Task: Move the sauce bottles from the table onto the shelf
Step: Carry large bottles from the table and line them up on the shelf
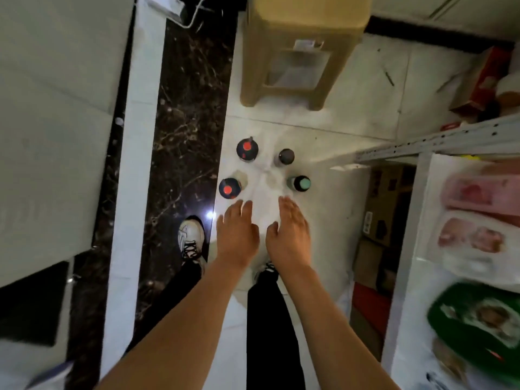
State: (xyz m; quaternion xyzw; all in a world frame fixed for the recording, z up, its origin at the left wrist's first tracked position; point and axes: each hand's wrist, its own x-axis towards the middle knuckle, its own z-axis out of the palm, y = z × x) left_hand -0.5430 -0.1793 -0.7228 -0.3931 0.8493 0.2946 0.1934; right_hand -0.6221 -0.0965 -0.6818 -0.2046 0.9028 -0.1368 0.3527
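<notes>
Neither hand has a grip on anything: the left hand point(237, 230) and the right hand point(289, 230) reach forward and down side by side, palms down, fingers straight and loosely spread, holding nothing and touching no bottle. Just beyond the fingertips four sauce bottles stand upright on the pale tiled floor point(323, 142), seen from above in a rough square. Nearest the left hand is a dark bottle with a red cap point(230, 188); beyond it stands a second red-capped bottle point(247, 149). Nearest the right hand is a dark bottle with a green cap point(300, 182), and beyond that a bottle with a dark cap point(285, 157). The four stand apart from one another. A tan plastic stool point(298, 52) stands farther off on the floor. To the right a metal shelf point(439, 142) carries packaged goods, with cardboard boxes point(385, 209) underneath. A white shoe point(192, 237) is planted by a dark marbled strip of floor point(185, 122).
</notes>
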